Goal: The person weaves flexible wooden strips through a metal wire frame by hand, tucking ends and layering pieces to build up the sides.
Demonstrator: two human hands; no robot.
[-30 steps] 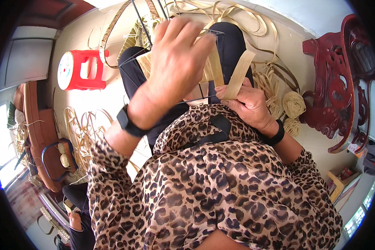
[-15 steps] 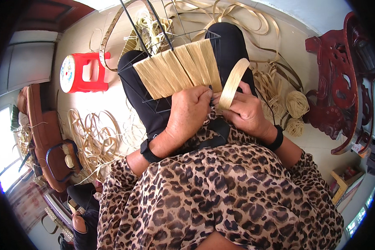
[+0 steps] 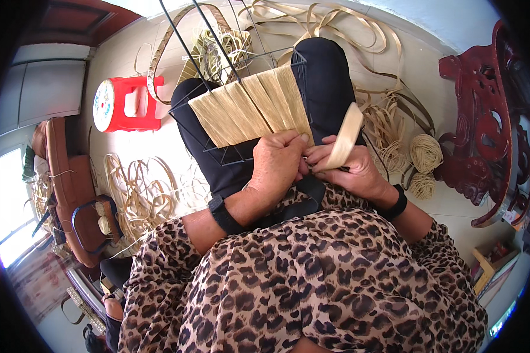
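Across my lap rests a black wire frame (image 3: 211,38), one side of it wrapped in flat, shiny tan strips that make a ribbed panel (image 3: 250,109). My left hand (image 3: 277,159) is closed at the panel's near right corner, its thumb pressed on the edge. Close beside it, my right hand (image 3: 356,170) pinches a flat tan strip (image 3: 346,134), whose loop stands up over the fingers. The fingertips of both hands almost meet, and they hide where the strip joins the frame. Black cloth (image 3: 309,197) lies in my lap below the hands.
A red stool (image 3: 132,106) stands to the left, near a heap of loose strips (image 3: 141,188). Ahead sits a basket with pale strands (image 3: 218,50). Coiled bundles (image 3: 425,153) and carved dark-red furniture (image 3: 474,138) are at right. Another person's arm (image 3: 113,307) shows at lower left.
The strip's loop has swung right and down along with my right hand's turn. My left hand has shifted slightly right and nearer. The wrapped panel has dipped a little.
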